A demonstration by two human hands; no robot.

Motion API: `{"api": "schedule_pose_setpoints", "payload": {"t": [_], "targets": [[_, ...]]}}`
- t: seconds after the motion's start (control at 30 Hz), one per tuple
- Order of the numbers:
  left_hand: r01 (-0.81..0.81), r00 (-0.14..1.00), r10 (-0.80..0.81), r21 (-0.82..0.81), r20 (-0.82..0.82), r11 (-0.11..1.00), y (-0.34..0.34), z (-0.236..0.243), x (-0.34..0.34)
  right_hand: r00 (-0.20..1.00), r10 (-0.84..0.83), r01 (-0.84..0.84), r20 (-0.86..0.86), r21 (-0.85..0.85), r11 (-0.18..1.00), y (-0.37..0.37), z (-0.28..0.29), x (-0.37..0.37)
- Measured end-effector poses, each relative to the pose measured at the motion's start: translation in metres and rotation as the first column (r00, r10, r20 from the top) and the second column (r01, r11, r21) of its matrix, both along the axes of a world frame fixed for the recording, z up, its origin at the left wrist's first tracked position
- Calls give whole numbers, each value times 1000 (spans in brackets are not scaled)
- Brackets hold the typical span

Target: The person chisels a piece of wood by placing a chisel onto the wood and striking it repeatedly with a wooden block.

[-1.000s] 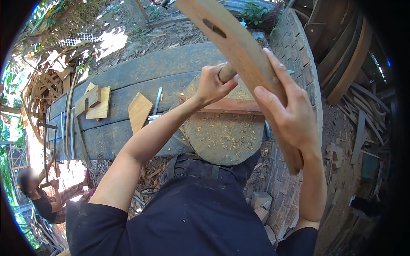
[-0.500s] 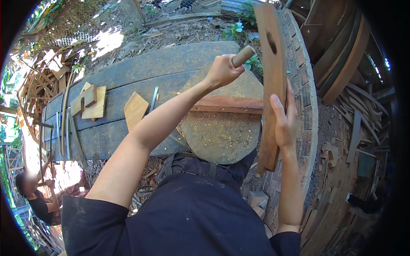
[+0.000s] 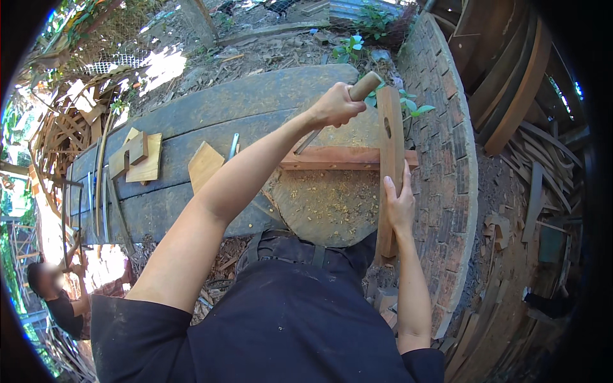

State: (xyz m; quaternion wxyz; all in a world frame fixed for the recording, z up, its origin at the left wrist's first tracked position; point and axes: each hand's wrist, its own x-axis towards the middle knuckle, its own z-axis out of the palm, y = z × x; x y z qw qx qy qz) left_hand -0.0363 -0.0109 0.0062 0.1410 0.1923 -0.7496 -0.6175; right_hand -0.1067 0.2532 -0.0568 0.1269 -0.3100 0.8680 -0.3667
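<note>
At frame centre, one left hand [image 3: 336, 105] is fisted around one wooden-handled chisel [image 3: 345, 105], one right hand [image 3: 399, 207] wraps one slotted plank [image 3: 389, 159] standing on edge.

Wooden offcuts [image 3: 137, 159] on dark plank bench [image 3: 211, 115], brick wall [image 3: 447, 166] at right, sawdust-strewn round block [image 3: 325, 204]

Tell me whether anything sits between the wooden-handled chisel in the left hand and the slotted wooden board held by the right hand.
Nothing visible does. The left hand holds the wooden-handled chisel just left of the slotted wooden board, which the right hand steadies lower down.
</note>
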Motion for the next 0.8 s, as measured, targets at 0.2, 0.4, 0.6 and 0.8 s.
{"api": "schedule_pose_setpoints", "payload": {"t": [0.2,0.4,0.6,0.8], "targets": [[223,967,-245,225,75,949,-22,2,-3,998,17,-13,-57,63,998,1,-2,6],[725,498,-779,310,381,615,57,-24,-8,987,10,20,-162,184,983,10,0,14],[485,721,-631,442,286,755,21,27,4,988,-18,47,-154,187,981,8,1,17],[628,727,-378,-335,573,702,-31,6,41,993,-1,14,-118,115,993,9,-10,13]]}}
